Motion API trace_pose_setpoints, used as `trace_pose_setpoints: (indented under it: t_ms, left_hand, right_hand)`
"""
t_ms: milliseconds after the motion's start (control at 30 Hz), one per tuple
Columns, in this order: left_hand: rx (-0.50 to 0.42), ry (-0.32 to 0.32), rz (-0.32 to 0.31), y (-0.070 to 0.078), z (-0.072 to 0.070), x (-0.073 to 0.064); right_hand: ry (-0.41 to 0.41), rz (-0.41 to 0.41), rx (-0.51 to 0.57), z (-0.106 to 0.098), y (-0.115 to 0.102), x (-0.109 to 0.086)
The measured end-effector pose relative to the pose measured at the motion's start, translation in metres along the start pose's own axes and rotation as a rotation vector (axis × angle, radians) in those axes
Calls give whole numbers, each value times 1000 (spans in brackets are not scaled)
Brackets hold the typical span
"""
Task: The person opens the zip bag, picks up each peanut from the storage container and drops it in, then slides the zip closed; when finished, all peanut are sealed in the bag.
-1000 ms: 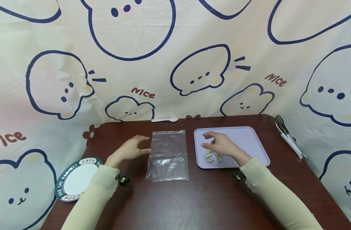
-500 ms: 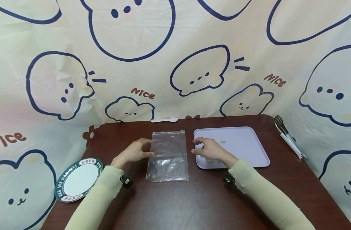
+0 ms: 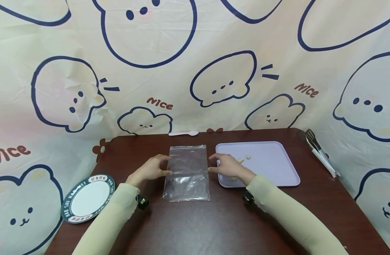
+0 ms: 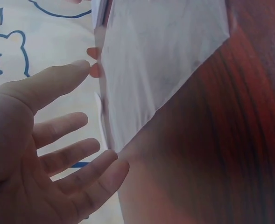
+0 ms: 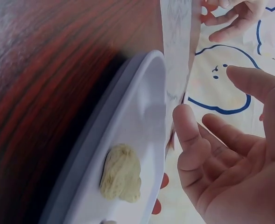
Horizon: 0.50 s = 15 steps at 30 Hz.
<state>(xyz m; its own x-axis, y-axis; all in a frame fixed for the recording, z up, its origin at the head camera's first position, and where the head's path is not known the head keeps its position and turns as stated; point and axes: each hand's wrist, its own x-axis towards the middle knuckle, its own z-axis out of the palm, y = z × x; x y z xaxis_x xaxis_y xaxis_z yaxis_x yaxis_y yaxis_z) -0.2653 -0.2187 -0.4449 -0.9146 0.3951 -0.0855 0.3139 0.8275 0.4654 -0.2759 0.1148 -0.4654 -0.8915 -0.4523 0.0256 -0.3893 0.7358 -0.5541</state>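
Note:
A clear zip-top plastic bag (image 3: 187, 173) lies flat on the table between my hands. My left hand (image 3: 149, 170) is at its left edge, fingers spread and holding nothing; whether the tips touch the bag I cannot tell. In the left wrist view a gap shows between the fingers and the bag. My right hand (image 3: 230, 166) hovers over the left edge of the lilac tray (image 3: 271, 163), fingertips near the bag's right edge, nothing held. Several peanuts lie in the tray, partly hidden by this hand; one peanut (image 5: 122, 172) shows large in the right wrist view.
A round plate with a green lettered rim (image 3: 89, 198) sits on the left edge. At the back edge lies a white spoon (image 3: 183, 133). A whisk (image 3: 313, 138) and another white-handled tool lie on the far right edge. A printed cloth hangs behind the table.
My right hand has moved left from over the peanuts to the tray's left edge, close to the bag. The left hand has shifted slightly right. The bag lies as before.

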Motion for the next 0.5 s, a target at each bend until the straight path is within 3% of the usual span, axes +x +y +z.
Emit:
trace_pose_setpoints:
  t_ms: [200,500]
  left_hand:
    - [-8,-22,-22,-1,4,2]
    - [15,-34,-6,-1,8,5]
  right_hand:
    - [-10,-11,-24,5,-4,6]
    - [-31,2,-28,15,-5,14]
